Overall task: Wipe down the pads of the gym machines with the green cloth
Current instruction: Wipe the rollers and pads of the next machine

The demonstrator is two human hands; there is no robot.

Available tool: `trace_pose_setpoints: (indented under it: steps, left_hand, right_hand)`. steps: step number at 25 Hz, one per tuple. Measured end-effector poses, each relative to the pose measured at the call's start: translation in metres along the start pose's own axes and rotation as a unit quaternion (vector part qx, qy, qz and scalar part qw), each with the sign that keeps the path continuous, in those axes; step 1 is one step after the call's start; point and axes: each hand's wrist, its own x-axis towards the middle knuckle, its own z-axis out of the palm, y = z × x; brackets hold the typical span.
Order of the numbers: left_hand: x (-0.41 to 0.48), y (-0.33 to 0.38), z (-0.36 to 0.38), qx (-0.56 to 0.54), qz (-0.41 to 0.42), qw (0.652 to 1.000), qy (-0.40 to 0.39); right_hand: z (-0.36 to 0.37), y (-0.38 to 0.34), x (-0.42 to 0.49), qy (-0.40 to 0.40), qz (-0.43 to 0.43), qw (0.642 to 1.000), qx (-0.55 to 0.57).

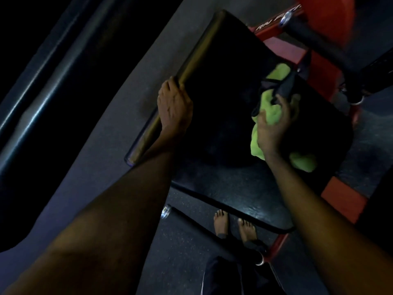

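The right hand (273,126) is clutching the green cloth (257,143), fingers curling into the bunched fabric and pressing it against the right side of the black pad (223,81), a little right of the frame's middle. Folds of the cloth are spilling out above the fingers and below the wrist. A dark strap (285,88) is lying across the cloth at the fingertips; whether the fingers are pinching it too is unclear. The left hand (174,103) is gripping the pad's left edge, left of centre, fingers wrapping round the rim and the thumb side resting on top. The pad is tilting from the upper middle of the frame down toward the centre. Below it, a second black pad (244,192) is catching a dull sheen in the lower middle. The machine's red frame (342,196) is showing at the lower right and again at the upper right. At the bottom, two bare feet (221,222) are standing on the dark floor (180,252), beside a black bar (191,220) with a chrome end.
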Motion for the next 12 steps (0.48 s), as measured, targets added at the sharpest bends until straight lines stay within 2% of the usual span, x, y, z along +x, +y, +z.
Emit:
trace_pose_setpoints:
  steps: [2,4,6,9,10,12]
  left_hand:
    - [0.003,0.001,0.010,0.012,-0.005,1.000,0.017]
    - [0.002,0.000,0.012,0.000,-0.009,1.000,0.025]
    - [0.001,0.001,0.012,-0.002,-0.014,1.000,0.022]
    - [0.003,0.005,0.011,0.011,-0.029,0.999,0.019]
    - [0.002,0.005,0.011,0.017,-0.031,0.999,0.018]
    - [0.002,0.005,0.010,0.024,-0.023,0.999,0.016]
  right_hand:
    - [0.001,0.010,0.009,0.014,0.058,0.998,0.018]
    - [0.003,0.002,0.007,0.005,0.063,0.998,-0.006]
    - [0.004,-0.018,0.002,-0.013,-0.021,0.998,-0.053]
    - [0.005,-0.040,0.017,-0.131,-0.222,0.961,-0.096]
    - [0.005,-0.042,0.028,-0.159,-0.246,0.951,-0.101]
    - [0.012,-0.045,0.057,-0.136,-0.199,0.965,-0.101]
